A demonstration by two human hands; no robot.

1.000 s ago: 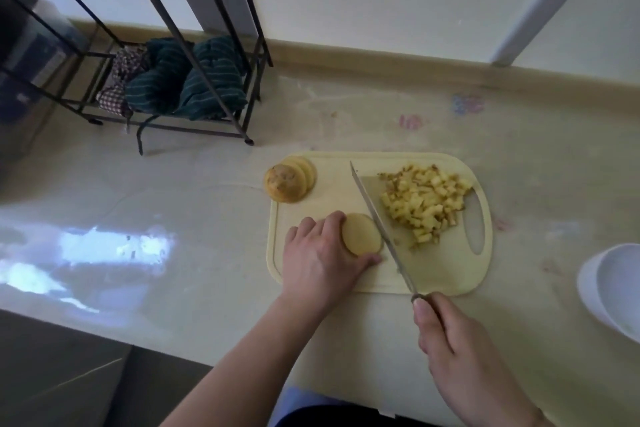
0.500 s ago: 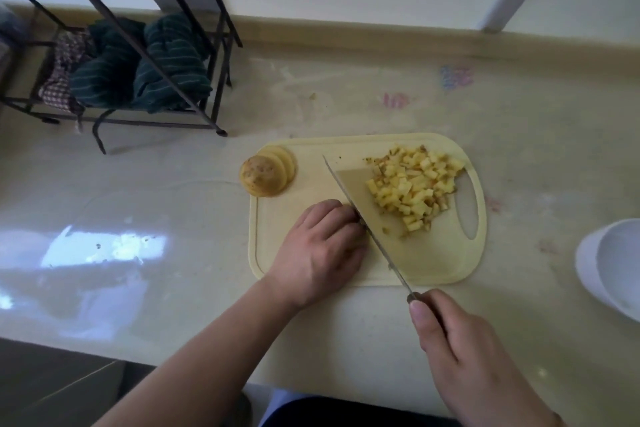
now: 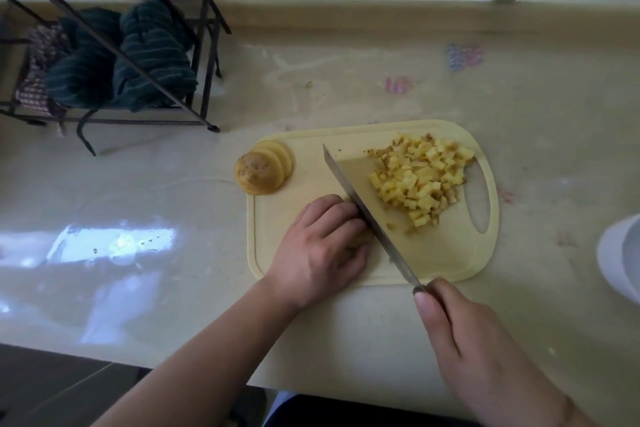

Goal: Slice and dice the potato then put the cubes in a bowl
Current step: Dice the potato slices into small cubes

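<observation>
A pale yellow cutting board (image 3: 450, 260) lies on the counter. My left hand (image 3: 322, 246) presses flat on a potato slice near the board's left middle; the slice is almost hidden under my fingers. My right hand (image 3: 485, 350) grips the handle of a knife (image 3: 367, 211), whose blade runs diagonally across the board, right against my left fingertips. A pile of diced potato cubes (image 3: 419, 180) sits to the right of the blade. Several round potato slices (image 3: 265, 168) lean stacked at the board's top left corner. A white bowl (image 3: 623, 260) shows at the right edge.
A black wire rack (image 3: 194, 87) holding dark striped cloths (image 3: 138, 59) stands at the back left on the counter. The wall's raised ledge (image 3: 381, 17) runs along the back. The counter's front edge (image 3: 138, 360) is near my body.
My left hand has laid the slice flat and covered it. The knife blade has come down beside my fingertips. The view has shifted slightly.
</observation>
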